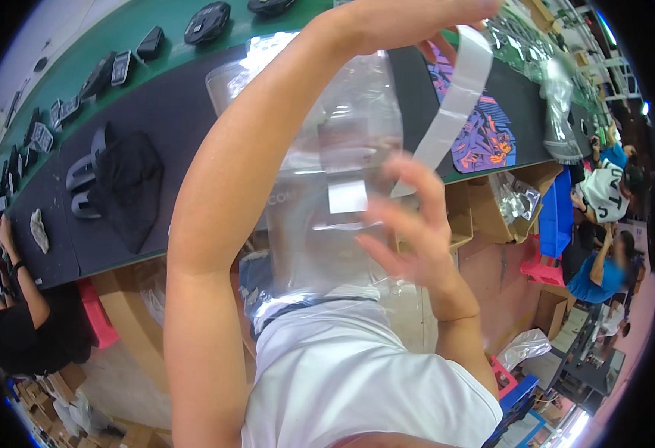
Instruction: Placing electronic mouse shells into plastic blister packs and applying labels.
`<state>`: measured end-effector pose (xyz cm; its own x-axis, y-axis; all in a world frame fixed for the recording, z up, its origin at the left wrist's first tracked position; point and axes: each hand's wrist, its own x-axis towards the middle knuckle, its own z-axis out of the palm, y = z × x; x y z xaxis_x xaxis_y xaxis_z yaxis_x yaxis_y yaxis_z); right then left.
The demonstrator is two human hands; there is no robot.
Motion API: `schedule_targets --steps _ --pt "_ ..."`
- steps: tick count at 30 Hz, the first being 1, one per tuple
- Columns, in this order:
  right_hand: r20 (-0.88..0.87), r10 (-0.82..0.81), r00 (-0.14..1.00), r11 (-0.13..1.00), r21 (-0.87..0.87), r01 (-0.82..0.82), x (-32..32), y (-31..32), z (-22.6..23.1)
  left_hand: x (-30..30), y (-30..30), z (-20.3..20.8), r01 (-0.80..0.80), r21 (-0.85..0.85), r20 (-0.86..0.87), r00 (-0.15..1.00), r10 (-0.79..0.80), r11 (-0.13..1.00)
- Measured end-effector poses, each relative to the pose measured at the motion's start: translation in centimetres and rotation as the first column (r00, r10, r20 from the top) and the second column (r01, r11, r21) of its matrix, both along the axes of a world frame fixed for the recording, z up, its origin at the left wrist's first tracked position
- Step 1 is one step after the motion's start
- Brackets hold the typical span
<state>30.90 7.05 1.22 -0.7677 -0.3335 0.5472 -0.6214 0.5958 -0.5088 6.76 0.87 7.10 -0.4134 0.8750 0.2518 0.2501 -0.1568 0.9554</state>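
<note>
My left arm reaches up and across to the top of the view. There my left hand (424, 22) is closed on a white label strip (458, 97), which hangs down in a curve. A clear plastic bag (320, 257) lies over the table's near edge and in front of my white shirt. On the bag is a white rectangular label (348, 196). My right hand (420, 231), smeared by motion, has its fingers apart at the label's right edge. Whether a fingertip touches the label I cannot tell.
A purple and orange patterned sheet (484, 138) lies right of the bag on the dark table mat (185, 104). Left are a black cloth pouch (129, 187) and black devices on a green surface. Cardboard boxes (484, 216) stand below the edge. Other people work at both sides.
</note>
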Motion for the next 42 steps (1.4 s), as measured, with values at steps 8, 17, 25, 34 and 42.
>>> schedule_targets --steps 8,17,25,34,42 --pt "0.250 -0.331 0.910 0.777 -0.474 0.413 -5.2 -1.6 -3.3 0.5 -1.4 0.7 -0.004 0.083 0.059 0.998 -0.001 0.997" --pt "0.497 -0.005 0.868 0.686 -0.630 0.365 -6.0 -2.1 -0.8 10.0 -3.8 8.0 0.062 -0.056 -0.443 0.893 -0.080 0.997" --pt "0.514 -0.215 0.831 0.779 -0.424 0.463 -7.3 -1.7 -1.2 8.4 -1.7 6.3 -0.239 -0.218 -0.628 0.777 0.051 0.946" --pt "0.309 -0.365 0.878 0.780 -0.413 0.470 -5.2 -2.3 -2.7 2.0 -0.2 0.5 -0.010 0.192 -0.019 1.000 0.014 0.981" --pt "-0.059 -0.550 0.833 0.726 -0.526 0.442 -2.7 1.2 2.0 2.5 -1.0 0.4 -0.084 0.264 0.031 0.996 0.079 0.961"
